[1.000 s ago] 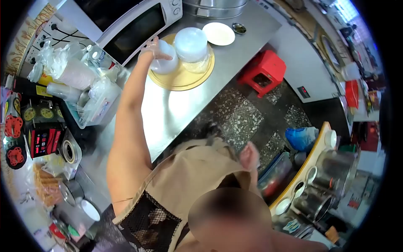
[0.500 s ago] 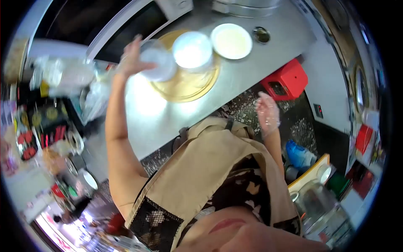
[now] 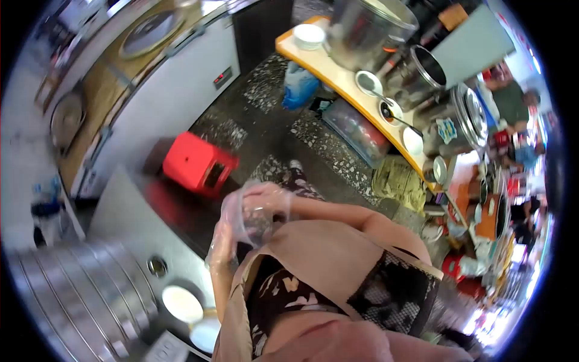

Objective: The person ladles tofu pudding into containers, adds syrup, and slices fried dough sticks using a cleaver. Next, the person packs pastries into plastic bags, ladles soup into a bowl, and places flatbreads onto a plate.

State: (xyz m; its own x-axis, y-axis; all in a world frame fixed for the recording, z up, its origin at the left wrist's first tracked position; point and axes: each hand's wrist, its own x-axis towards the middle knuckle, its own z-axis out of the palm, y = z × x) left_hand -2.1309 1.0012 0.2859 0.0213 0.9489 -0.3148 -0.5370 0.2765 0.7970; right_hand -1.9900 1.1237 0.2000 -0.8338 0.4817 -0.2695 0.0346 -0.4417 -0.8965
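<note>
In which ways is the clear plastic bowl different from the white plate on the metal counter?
The clear plastic bowl is see-through, while the white plate is opaque. The bowl is held between the left hand and right hand, whereas the plate rests on the metal counter. Both look round.

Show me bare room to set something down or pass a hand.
Set down: counter corner between steamer, small dish and white cabinet.
Pass a hand: over the floor between red stool and blue bag.
Crowded: shelf, with pots and bowls; counter beside steamer, with plates; before the apron, where left hand, right hand and clear plastic bunch.
</note>
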